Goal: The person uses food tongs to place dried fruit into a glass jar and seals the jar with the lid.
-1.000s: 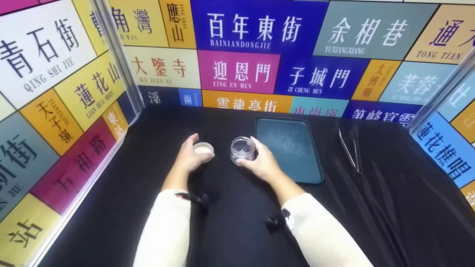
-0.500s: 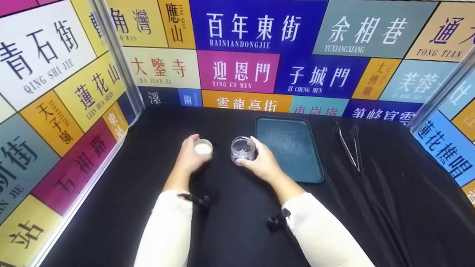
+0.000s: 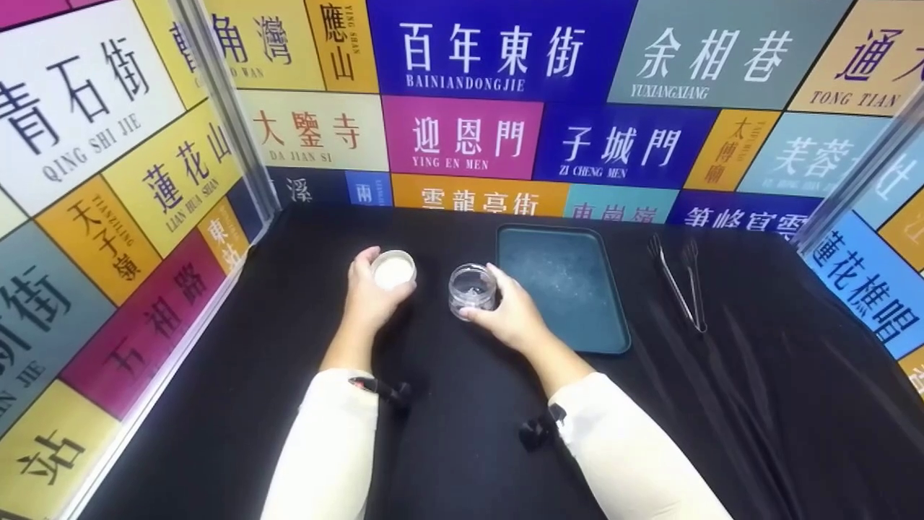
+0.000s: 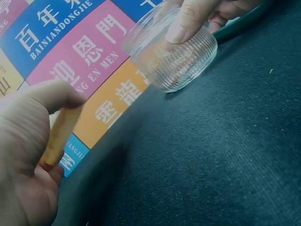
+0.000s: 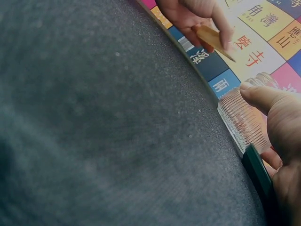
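My left hand (image 3: 372,300) pinches a round lid (image 3: 394,269) by its edge, above the black cloth. One face of the lid is whitish; its rim looks like tan wood in the left wrist view (image 4: 64,134). To the right, a clear glass jar (image 3: 471,283) stands open-topped on the cloth, its ribbed wall (image 4: 181,61) plain to see. My right hand (image 3: 514,312) grips the jar around its right side, thumb in front. Something small and pale shows at the bottom of the jar, too unclear to name. Lid and jar are apart.
Just right of the jar lies a dark teal tray (image 3: 563,289) with light specks on it. Metal tongs (image 3: 682,289) rest on the black cloth (image 3: 447,433) farther right. Panels with coloured signs (image 3: 462,137) stand behind and along both sides.
My left hand has lifted the lid slightly away from me and tilted it, so more of its whitish face shows. My right hand and the jar have stayed in place.
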